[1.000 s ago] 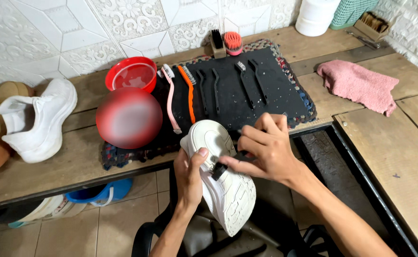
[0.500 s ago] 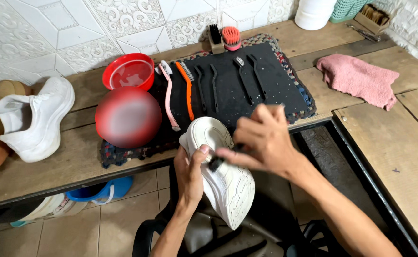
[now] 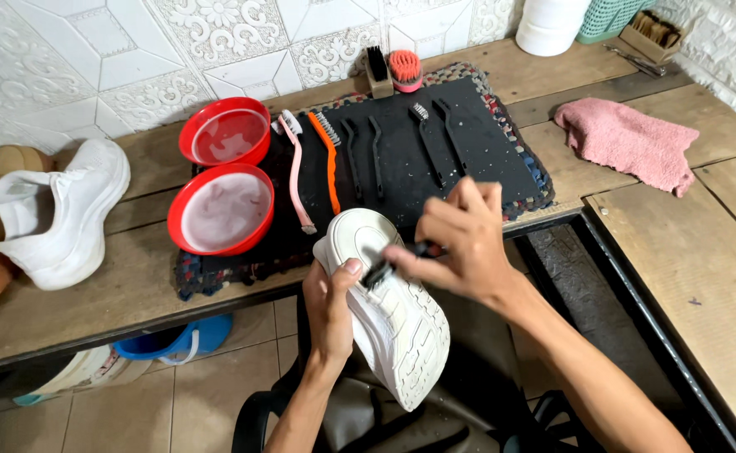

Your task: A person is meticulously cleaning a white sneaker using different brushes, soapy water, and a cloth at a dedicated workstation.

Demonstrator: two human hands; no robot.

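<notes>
My left hand (image 3: 331, 304) grips a white sneaker (image 3: 389, 306) from the side, its pale sole turned up toward me. My right hand (image 3: 460, 243) holds a small black brush (image 3: 389, 264) and presses its head against the sole near the toe end. The shoe hangs over my lap, just in front of the wooden bench edge. Behind it a black mat (image 3: 435, 155) carries a pink brush (image 3: 294, 172), an orange brush (image 3: 331, 164) and several black brushes (image 3: 401, 151) laid side by side.
Two red bowls (image 3: 221, 205) sit at the mat's left end. A second white sneaker (image 3: 62, 214) lies on the bench at left, a pink cloth (image 3: 628, 143) at right. Two block brushes (image 3: 391, 71) stand at the tiled wall. A blue basin (image 3: 175, 340) sits under the bench.
My right hand has shifted the brush a little along the sole, working near the toe. The left hand keeps the same hold on the sneaker.
</notes>
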